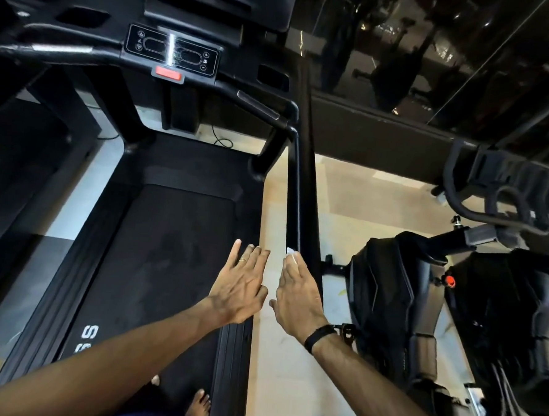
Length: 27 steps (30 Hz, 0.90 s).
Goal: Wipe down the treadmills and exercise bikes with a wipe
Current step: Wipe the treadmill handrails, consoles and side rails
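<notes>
While the right hand (297,292) presses flat, fingers straight, on the treadmill's (168,243) black right handrail (295,189), only a tiny white bit of the wipe (290,250) pokes out past its fingertips. Left hand (241,284) hovers beside it, fingers spread, holding nothing. Exercise bike (399,299) sits off right.
</notes>
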Available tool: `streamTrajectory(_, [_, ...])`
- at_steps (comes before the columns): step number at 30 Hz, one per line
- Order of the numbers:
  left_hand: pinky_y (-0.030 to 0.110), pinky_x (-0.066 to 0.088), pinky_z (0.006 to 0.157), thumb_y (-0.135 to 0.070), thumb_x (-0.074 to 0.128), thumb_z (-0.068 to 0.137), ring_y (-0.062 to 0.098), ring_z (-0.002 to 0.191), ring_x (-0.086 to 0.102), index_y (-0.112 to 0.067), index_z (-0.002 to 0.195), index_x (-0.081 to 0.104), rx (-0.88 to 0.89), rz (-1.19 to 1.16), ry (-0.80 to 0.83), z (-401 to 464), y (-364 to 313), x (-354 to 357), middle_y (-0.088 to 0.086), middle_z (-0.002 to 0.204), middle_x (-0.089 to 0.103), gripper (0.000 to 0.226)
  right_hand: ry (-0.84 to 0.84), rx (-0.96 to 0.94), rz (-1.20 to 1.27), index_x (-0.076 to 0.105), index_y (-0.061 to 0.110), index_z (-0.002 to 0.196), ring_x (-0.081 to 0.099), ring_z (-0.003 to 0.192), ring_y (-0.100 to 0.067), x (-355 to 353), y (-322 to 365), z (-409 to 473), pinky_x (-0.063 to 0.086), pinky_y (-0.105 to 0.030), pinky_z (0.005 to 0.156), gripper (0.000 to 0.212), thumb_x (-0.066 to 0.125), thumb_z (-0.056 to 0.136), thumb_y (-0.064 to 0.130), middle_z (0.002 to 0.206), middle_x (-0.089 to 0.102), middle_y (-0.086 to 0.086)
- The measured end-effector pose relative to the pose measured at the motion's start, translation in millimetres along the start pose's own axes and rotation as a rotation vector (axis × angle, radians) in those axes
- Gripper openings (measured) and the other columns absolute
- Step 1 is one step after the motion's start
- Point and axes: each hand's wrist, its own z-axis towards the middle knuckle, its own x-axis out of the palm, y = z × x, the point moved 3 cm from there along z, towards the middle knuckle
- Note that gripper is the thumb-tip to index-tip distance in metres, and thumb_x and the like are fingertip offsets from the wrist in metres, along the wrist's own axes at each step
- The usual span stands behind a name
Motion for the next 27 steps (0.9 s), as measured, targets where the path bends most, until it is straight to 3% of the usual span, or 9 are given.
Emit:
streamTrajectory(5, [0.05,-0.01,0.122,-0.039,0.009,0.083,0.034,0.149,0.024,0.002,0.154,0.019,0.014,0.023,0.035,-14.4,-4.2,-0.7,0.021,0.158,0.03,0.083,0.0,0.048,0.058,0.014,-0.012,0.151,-0.005,0.151,-0.047,-0.9,6.4,-15.8,-0.006,-0.058,0.12,0.08,0.013,0.104,0.052,0.16,0.014,-0.032])
streamTrajectory(10, [0.05,-0.011,0.122,-0.038,0.006,0.083,0.032,0.151,0.02,0.0,0.155,0.015,-0.027,-0.035,0.057,-40.9,-2.0,2.2,0.02,0.159,0.027,0.082,0.064,0.005,0.092,0.025,-0.01,0.151,0.003,0.152,-0.043,-6.3,9.2,-21.8,-0.007,-0.057,0.121,0.08,0.015,0.104,0.054,0.158,0.025,-0.028])
streamTrajectory(13, [0.052,-0.006,0.123,-0.035,0.031,0.092,0.032,0.148,0.025,0.0,0.152,0.022,-0.049,-0.102,0.035,-39.8,-6.2,-0.5,0.019,0.155,0.034,0.07,0.107,-0.054,0.09,0.032,-0.004,0.151,0.007,0.152,-0.04,-8.5,1.0,-21.1,-0.005,-0.055,0.122,0.079,0.019,0.103,0.058,0.159,0.029,-0.023])
streamTrajectory(16, [0.054,0.001,0.123,-0.031,0.052,0.088,0.034,0.138,0.041,0.001,0.145,0.035,-0.048,-0.113,-0.06,-27.0,-7.3,-7.8,0.02,0.142,0.047,0.067,0.185,-0.126,0.05,0.035,0.001,0.151,0.011,0.152,-0.037,-13.5,-4.6,-9.9,-0.007,-0.053,0.123,0.079,0.02,0.102,0.061,0.159,0.031,-0.021])
streamTrajectory(20, [0.055,0.001,0.123,-0.034,0.053,0.09,0.033,0.144,0.031,0.001,0.15,0.026,-0.105,-0.127,-0.054,-4.1,-1.1,-14.5,0.02,0.151,0.037,0.074,0.231,-0.122,0.011,0.03,0.004,0.154,0.007,0.153,-0.034,-10.4,-15.9,22.3,-0.011,-0.052,0.122,0.08,0.019,0.102,0.063,0.162,0.025,-0.019])
streamTrajectory(24, [0.052,0.002,0.122,-0.035,0.054,0.088,0.032,0.141,0.035,-0.001,0.146,0.034,-0.197,-0.121,-0.075,23.4,20.1,-1.2,0.018,0.145,0.043,0.07,0.283,-0.167,-0.042,0.027,0.006,0.156,0.005,0.154,-0.035,-2.2,-35.9,71.4,-0.006,-0.053,0.123,0.078,0.016,0.102,0.062,0.163,0.02,-0.02])
streamTrajectory(27, [0.051,-0.003,0.122,-0.035,0.052,0.091,0.033,0.146,0.029,-0.001,0.15,0.03,-0.304,-0.15,-0.06,48.2,39.1,6.5,0.02,0.153,0.037,0.071,0.261,-0.175,-0.079,0.03,0.008,0.154,0.009,0.153,-0.036,3.2,-64.8,127.9,-0.004,-0.053,0.123,0.077,0.017,0.102,0.063,0.162,0.024,-0.018])
